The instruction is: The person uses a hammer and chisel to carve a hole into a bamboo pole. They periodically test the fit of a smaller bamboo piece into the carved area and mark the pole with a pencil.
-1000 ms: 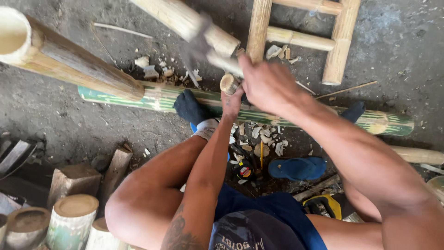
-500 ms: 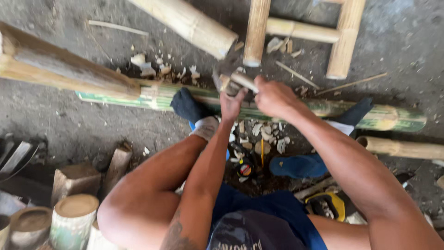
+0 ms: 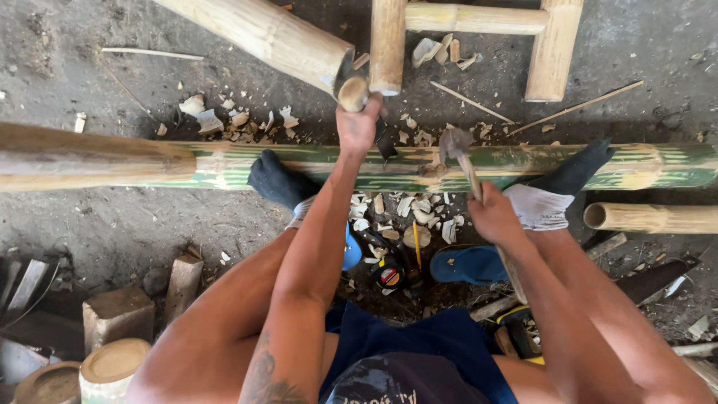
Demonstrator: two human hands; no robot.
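**Chisel and hammer at a green bamboo pole**

The left hand [image 3: 357, 126] is closed round a wooden-handled chisel [image 3: 353, 93], its fingers wrapped about the shaft, with the round butt standing proud above the fist and a dark blade showing below it against the pole. The right hand [image 3: 493, 218] is clamped on the handle of a hammer [image 3: 455, 142], whose head rests low, at or just above the pole surface, to the right of the chisel; whether it touches cannot be told. Both tools meet the green bamboo pole [image 3: 314, 166], which lies crosswise on the ground and is pinned by two socked feet, one to either side of the hands.

Progress, as a judgement: pale chips [image 3: 404, 213] lie scattered thickly before and behind the pole, and a roughened notch appears between chisel and hammer head, so cutting seems well begun; the pole is not severed and the notch's depth is not visible.

Farther out lie a pale bamboo frame [image 3: 553, 52], a thick dry pole [image 3: 262, 34], a blue sandal [image 3: 467, 265] and cut stumps [image 3: 112, 366].
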